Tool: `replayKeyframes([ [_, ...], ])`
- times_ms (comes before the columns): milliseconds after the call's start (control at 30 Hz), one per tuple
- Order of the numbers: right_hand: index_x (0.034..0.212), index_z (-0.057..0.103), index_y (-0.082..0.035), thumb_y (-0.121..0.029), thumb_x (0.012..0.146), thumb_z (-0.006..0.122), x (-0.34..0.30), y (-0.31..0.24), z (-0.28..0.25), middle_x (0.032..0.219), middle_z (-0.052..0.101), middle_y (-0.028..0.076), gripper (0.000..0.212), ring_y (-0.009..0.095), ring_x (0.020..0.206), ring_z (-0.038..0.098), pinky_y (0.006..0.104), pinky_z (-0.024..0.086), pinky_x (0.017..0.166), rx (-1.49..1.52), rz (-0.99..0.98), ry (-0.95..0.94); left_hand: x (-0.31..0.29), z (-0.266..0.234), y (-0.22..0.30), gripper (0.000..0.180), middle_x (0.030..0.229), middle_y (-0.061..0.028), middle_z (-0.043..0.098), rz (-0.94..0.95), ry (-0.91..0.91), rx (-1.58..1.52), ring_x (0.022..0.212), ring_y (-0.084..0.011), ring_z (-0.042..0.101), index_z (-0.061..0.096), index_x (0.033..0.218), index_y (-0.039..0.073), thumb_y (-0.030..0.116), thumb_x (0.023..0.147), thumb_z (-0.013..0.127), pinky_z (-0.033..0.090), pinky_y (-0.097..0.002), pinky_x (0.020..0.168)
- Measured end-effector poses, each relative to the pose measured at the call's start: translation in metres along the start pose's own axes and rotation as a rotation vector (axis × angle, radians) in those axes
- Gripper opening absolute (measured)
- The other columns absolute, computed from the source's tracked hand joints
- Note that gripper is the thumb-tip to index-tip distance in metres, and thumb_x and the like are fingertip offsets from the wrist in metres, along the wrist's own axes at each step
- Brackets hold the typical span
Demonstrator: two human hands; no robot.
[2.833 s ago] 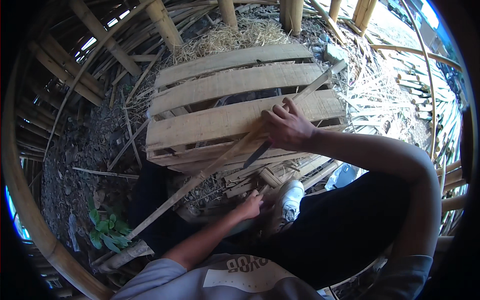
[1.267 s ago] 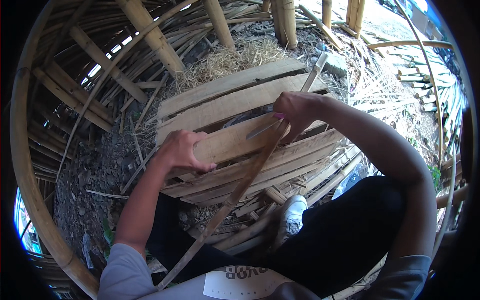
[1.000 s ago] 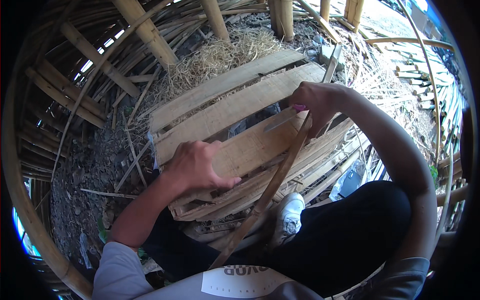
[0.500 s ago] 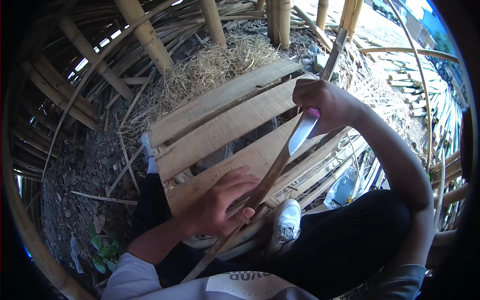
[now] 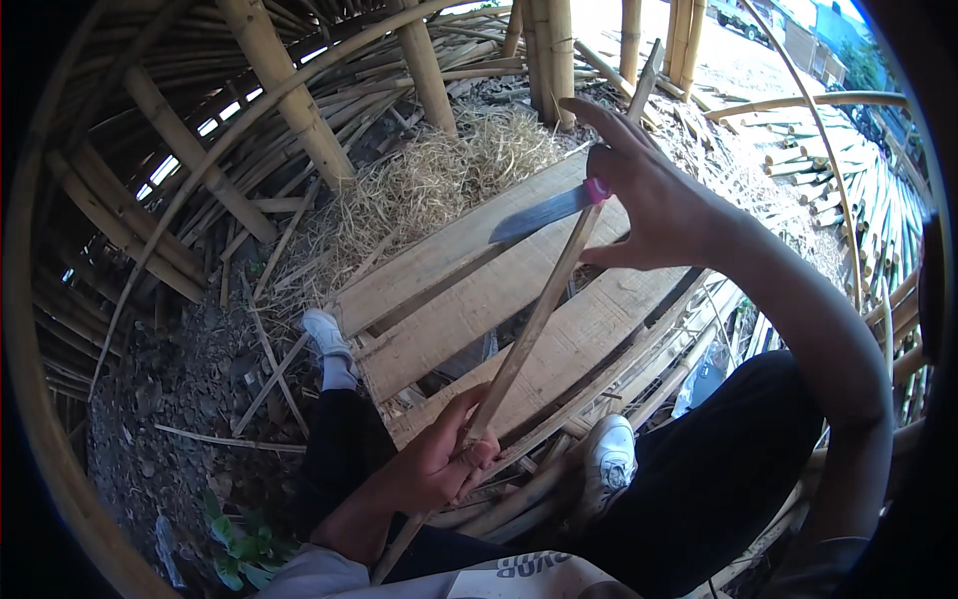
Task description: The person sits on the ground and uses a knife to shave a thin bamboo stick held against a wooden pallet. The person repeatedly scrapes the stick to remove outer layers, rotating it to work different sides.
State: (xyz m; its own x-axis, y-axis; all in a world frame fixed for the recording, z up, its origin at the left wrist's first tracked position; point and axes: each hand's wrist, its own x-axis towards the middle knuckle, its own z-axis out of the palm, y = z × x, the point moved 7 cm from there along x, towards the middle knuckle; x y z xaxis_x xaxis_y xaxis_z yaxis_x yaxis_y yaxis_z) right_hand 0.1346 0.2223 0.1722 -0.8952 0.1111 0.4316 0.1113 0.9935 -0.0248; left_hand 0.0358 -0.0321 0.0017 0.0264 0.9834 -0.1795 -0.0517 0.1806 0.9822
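A long, narrow bamboo strip (image 5: 536,334) runs slantwise from my lap up to the far right, above a slatted wooden platform (image 5: 449,344). Closed around its lower part is my left hand (image 5: 447,461), thumb on top. My right hand (image 5: 667,205) is at the strip's upper part, with index finger and thumb stretched apart. That hand also keeps a knife (image 5: 544,215) with a pink collar; its blade points left over the planks, and the handle is hidden in the hand. Whether the right fingers touch the strip is hard to see.
Dry shavings (image 5: 439,185) are heaped beyond the platform. Upright bamboo poles (image 5: 289,90) and stacked canes stand behind. Cut bamboo lengths (image 5: 848,200) lie at right. My white shoes (image 5: 609,459) flank the platform, and a leafy plant (image 5: 239,544) grows at lower left.
My left hand has gone from loosely spread to wrapped around the strip. In my right hand the fingers have opened out, and the blade has swung from along the strip to pointing left.
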Motion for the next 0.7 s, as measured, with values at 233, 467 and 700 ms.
replayKeyframes([
  [233, 0.096, 0.063, 0.005, -0.017, 0.097, 0.070, 0.011, -0.040, 0.030, 0.142, 0.047, 0.029, 0.024, 0.044, 0.127, 0.056, 0.0494, 0.049, 0.104, -0.016, -0.018, -0.087, 0.017, -0.026, 0.005, 0.055, 0.089, -0.0052, 0.057, -0.149, 0.077, 0.169, 0.062, -0.0112, 0.059, 0.029, 0.154, 0.002, 0.025, 0.110, 0.051, 0.053, -0.0277, 0.057],
  [467, 0.094, 0.064, 0.007, -0.014, 0.097, 0.069, 0.008, -0.009, 0.082, 0.102, 0.062, 0.023, 0.023, 0.041, 0.090, 0.065, 0.0465, 0.054, 0.081, 0.444, -0.027, -0.202, 0.062, -0.033, 0.011, 0.038, 0.081, -0.0026, 0.055, -0.224, -0.070, 0.069, 0.066, -0.0114, 0.061, 0.050, 0.130, 0.001, 0.034, 0.111, 0.047, 0.059, -0.0318, 0.063],
  [700, 0.092, 0.063, 0.007, -0.017, 0.096, 0.072, 0.012, 0.013, 0.106, 0.093, 0.061, 0.022, 0.026, 0.041, 0.081, 0.065, 0.0475, 0.053, 0.073, 0.481, -0.054, -0.026, 0.132, -0.059, 0.009, 0.038, 0.076, -0.0011, 0.051, -0.215, -0.158, -0.483, 0.060, -0.0103, 0.050, 0.056, 0.122, 0.002, 0.036, 0.112, 0.043, 0.044, -0.0270, 0.055],
])
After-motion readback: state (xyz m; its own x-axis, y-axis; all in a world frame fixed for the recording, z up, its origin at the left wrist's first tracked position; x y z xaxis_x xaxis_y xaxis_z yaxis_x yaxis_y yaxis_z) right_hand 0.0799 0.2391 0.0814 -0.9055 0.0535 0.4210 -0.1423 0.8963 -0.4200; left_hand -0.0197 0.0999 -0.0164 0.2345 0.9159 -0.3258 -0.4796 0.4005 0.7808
